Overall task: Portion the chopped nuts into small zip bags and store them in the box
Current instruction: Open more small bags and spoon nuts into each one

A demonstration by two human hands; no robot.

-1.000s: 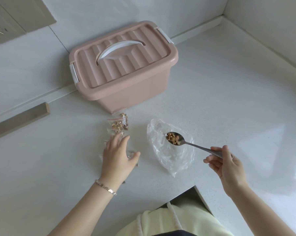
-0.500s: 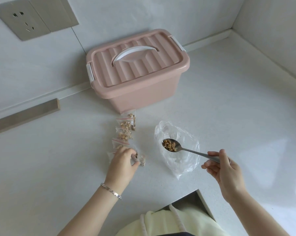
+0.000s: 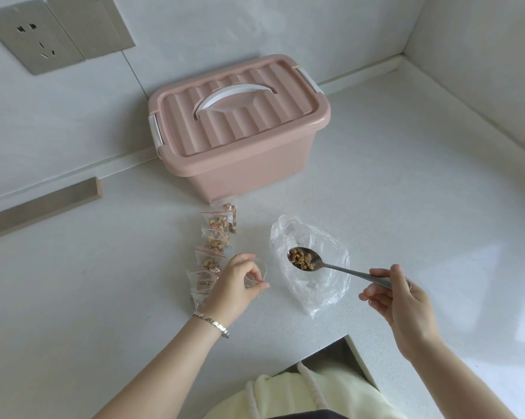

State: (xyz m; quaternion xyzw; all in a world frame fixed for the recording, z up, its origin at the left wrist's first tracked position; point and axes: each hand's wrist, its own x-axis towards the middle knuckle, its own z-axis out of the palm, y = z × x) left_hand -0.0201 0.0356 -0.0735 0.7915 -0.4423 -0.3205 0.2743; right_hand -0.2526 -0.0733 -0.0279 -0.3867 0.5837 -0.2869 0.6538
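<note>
A pink lidded box (image 3: 240,128) with a white handle stands closed at the back of the white counter. In front of it lies a row of several small zip bags (image 3: 215,231) filled with chopped nuts. My left hand (image 3: 235,284) pinches a small clear zip bag (image 3: 259,272) at the near end of that row. My right hand (image 3: 397,300) grips a metal spoon (image 3: 303,260) loaded with chopped nuts, held level over a crumpled large clear plastic bag (image 3: 312,267).
A wall socket (image 3: 37,40) and a blank plate sit on the wall at the upper left. A wooden strip (image 3: 43,204) lies along the left wall edge. The counter's front edge has a notch (image 3: 342,349) near my body.
My left hand drew back from the row of filled bags and picked up a small clear bag. The spoon stayed over the large bag and moved slightly toward my left hand.
</note>
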